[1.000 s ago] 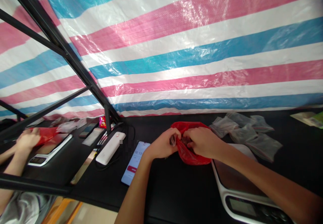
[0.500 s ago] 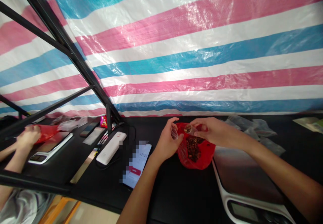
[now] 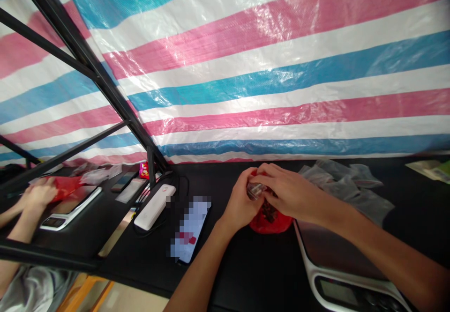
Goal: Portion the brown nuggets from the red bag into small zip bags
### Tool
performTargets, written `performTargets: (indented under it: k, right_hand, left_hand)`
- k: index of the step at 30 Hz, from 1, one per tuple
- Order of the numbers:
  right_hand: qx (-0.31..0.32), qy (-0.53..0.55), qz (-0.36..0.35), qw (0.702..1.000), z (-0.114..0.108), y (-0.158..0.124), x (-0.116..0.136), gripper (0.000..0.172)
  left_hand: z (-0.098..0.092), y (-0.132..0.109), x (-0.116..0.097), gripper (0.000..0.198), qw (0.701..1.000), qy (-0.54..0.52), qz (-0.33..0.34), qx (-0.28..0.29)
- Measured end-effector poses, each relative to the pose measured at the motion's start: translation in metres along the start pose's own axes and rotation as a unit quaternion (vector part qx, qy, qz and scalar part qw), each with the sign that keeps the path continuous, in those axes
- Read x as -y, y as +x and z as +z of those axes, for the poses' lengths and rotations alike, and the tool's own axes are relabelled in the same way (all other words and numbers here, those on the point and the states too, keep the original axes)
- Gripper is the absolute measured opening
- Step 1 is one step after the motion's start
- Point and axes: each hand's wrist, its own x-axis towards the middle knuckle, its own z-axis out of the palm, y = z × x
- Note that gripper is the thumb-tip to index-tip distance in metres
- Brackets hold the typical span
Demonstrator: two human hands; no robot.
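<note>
The left hand (image 3: 242, 204) and right hand (image 3: 293, 190) are meeting above a red bag (image 3: 262, 227), fingers clamping around a small clear container (image 3: 256, 189); fingers are covering its ends, so I cannot tell its long axis. The bag's mouth is facing upward, showing brown bits (image 3: 269, 212), beside a scale (image 3: 341, 246) lying on the table (image 3: 242, 270).

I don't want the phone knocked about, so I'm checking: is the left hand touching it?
Apart. The head view shows it: a strip of bare black tabletop lies between the left hand and the phone.
</note>
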Motion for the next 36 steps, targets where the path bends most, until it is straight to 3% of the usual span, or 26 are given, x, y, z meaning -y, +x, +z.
performTargets:
  k: [5,10,16,19,21,25,28,31,36]
  right_hand:
    - [0.016,0.066,-0.013,0.998,-0.001,0.001,0.0,0.03]
    - [0.019,0.076,0.001,0.997,-0.001,0.003,-0.004,0.022]
    - [-0.022,0.082,-0.068,0.994,-0.004,0.007,0.001,0.042]
    - [-0.005,0.046,-0.03,0.998,-0.007,0.007,0.001,0.025]
    - [-0.006,0.015,-0.004,1.0,-0.009,0.006,-0.001,0.026]
    - [-0.076,-0.01,0.027,0.997,-0.012,0.006,-0.007,0.03]
    - [-0.096,-0.03,0.041,0.994,-0.015,0.005,-0.012,0.027]
    - [-0.048,-0.059,0.048,0.996,-0.014,0.002,-0.018,0.03]
    - [0.12,-0.103,0.11,0.981,0.002,-0.003,-0.028,0.045]
  left_hand:
    - [-0.001,0.0,-0.001,0.07,0.999,0.033,-0.029,-0.03]
    - [-0.002,0.0,-0.002,0.057,0.996,0.064,-0.058,-0.032]
    - [0.0,0.0,-0.006,0.056,0.998,0.022,-0.023,-0.051]
    - [0.002,-0.001,-0.007,0.057,0.999,0.022,-0.009,-0.042]
    - [0.002,-0.001,-0.007,0.054,0.998,0.036,-0.013,-0.042]
    - [-0.003,-0.001,-0.006,0.044,0.994,0.091,-0.016,-0.057]
    - [-0.009,-0.001,-0.005,0.049,0.984,0.167,-0.015,-0.058]
    - [-0.013,-0.001,-0.007,0.039,0.973,0.225,-0.006,-0.044]
    - [-0.013,-0.002,-0.009,0.016,0.952,0.305,-0.002,-0.006]
